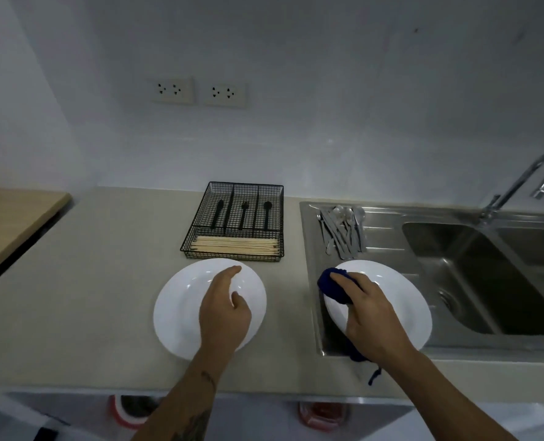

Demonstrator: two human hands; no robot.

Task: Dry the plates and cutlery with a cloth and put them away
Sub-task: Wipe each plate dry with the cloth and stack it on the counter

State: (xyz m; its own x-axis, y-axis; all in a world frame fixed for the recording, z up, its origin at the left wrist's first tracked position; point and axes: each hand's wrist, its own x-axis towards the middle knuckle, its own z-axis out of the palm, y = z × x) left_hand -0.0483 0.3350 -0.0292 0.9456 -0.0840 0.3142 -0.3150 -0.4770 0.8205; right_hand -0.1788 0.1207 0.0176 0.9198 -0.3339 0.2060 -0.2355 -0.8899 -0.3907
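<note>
The sink point(375, 218) is the landmark. On its drainboard lies 1 white plate point(401, 300), with a pile of metal cutlery point(342, 232) behind it. The right hand point(371, 316) grasps a blue cloth point(332, 286) and presses it on that plate. Left of the sink, on the surface point(105, 281), sits a 2nd plate point(178, 310); the left hand point(224, 310) rests on it, fingers relaxed. Behind it stands a wire tray point(235, 221) holding black utensils and chopsticks.

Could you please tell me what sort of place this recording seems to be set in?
Most likely a home kitchen counter: a stainless steel sink with a curved chrome tap, a black wire cutlery tray holding utensils and chopsticks, and two round white plates being dried.
</note>
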